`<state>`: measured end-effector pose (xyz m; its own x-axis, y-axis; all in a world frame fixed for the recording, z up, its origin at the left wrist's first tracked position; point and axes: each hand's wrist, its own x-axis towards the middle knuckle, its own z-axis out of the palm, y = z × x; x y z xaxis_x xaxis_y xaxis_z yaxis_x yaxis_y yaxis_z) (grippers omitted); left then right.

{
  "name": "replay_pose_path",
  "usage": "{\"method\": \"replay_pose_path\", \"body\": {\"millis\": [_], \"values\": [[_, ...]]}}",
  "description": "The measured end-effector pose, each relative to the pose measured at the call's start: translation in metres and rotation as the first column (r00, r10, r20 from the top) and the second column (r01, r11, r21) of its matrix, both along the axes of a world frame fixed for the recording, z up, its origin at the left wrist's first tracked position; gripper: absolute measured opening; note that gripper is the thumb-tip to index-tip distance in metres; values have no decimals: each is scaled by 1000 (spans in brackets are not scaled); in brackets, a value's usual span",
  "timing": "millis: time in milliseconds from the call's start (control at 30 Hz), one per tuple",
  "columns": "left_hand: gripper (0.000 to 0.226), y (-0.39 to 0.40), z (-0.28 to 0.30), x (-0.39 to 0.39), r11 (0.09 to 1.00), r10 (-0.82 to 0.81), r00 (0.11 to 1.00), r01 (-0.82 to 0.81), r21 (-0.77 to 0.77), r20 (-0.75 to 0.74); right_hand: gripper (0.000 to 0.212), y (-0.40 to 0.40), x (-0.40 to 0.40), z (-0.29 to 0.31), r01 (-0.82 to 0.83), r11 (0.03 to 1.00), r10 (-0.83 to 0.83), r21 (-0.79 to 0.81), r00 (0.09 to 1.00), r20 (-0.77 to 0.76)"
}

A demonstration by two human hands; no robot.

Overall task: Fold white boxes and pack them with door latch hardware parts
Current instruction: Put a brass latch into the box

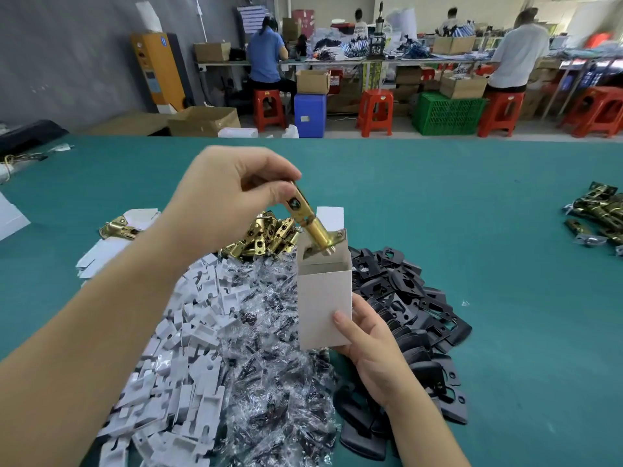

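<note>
My right hand (371, 342) grips a folded white box (323, 301) upright from below, its top flap open. My left hand (232, 193) pinches the tail of a brass door latch (312, 220), held tilted with its faceplate end dipping into the box's open mouth. Behind the box lies a pile of brass latches (263, 239). Under my arms are a heap of white card inserts (182, 338) and clear bags of dark screws (269, 365). Black strike plates (408, 298) are heaped to the right of the box.
The green table (505, 247) runs wide to the right, with more bagged brass latches (600, 214) at its far right edge. Flat white box blanks (101, 254) lie left. Beyond the table, people sit on red stools among cartons and crates.
</note>
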<state>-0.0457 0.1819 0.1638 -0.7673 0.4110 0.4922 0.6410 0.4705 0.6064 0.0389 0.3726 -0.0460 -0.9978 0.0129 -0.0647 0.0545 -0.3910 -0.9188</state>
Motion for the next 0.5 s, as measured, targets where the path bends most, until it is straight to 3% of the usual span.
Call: {"method": "replay_pose_path", "body": {"millis": [200, 500], "values": [[16, 7, -23, 9, 996, 62, 998, -63, -66, -6, 36, -1, 5, 6, -51, 998, 51, -22, 999, 2], [14, 17, -35, 10, 985, 46, 998, -50, -166, -31, 45, -1, 5, 5, -68, 996, 67, -53, 998, -18]]}}
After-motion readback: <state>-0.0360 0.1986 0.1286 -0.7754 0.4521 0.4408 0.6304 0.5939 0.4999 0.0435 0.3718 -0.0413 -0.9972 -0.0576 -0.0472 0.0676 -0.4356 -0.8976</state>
